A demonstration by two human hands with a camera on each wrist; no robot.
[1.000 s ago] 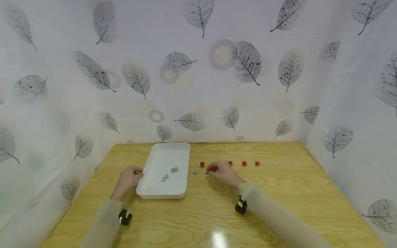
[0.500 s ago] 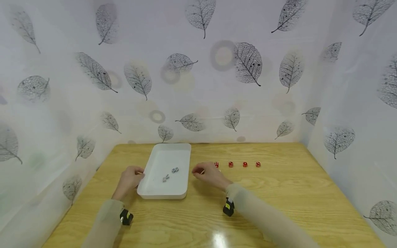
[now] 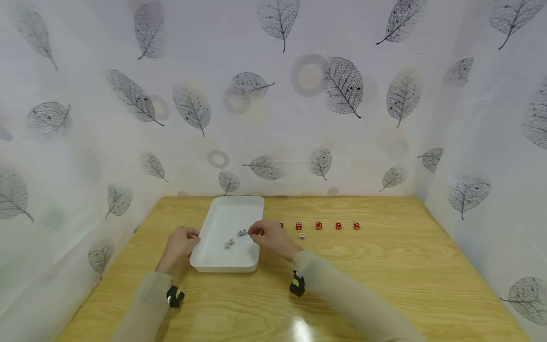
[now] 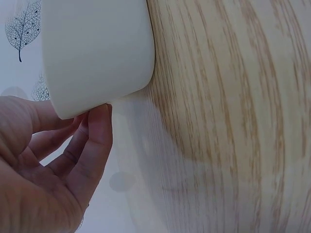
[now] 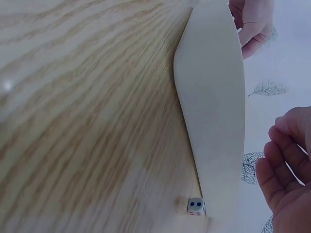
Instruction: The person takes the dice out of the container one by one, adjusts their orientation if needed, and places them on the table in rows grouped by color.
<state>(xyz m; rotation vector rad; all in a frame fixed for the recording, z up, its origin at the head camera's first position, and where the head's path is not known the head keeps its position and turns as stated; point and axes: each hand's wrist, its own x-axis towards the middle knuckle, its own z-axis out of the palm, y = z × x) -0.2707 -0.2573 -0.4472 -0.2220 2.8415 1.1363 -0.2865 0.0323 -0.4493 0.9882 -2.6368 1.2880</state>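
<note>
A shallow white tray (image 3: 228, 269) stands left of centre, with small clear dice with dark pips (image 3: 229, 244) in two clusters inside. My left hand (image 3: 179, 245) grips its left side; in the left wrist view the fingers (image 4: 99, 126) bend against the tray's corner. My right hand (image 3: 273, 239) is over the tray's right rim, its fingertips beside the farther cluster. In the right wrist view its fingers are loosely bent, thumb close to the index finger, and no die shows between them. A white die (image 5: 196, 206) sits by the tray's outer wall there.
Several red dice (image 3: 318, 226) form a row on the wooden table (image 3: 384, 280) right of the tray. A white die (image 3: 302, 236) lies in front of them; another is partly hidden behind my right hand. A leaf-patterned curtain (image 3: 231, 128) encloses the back and sides.
My right hand has moved left from the white dice on the table to over the tray's right rim. The white die at the right has come into view. My left hand stays on the tray.
</note>
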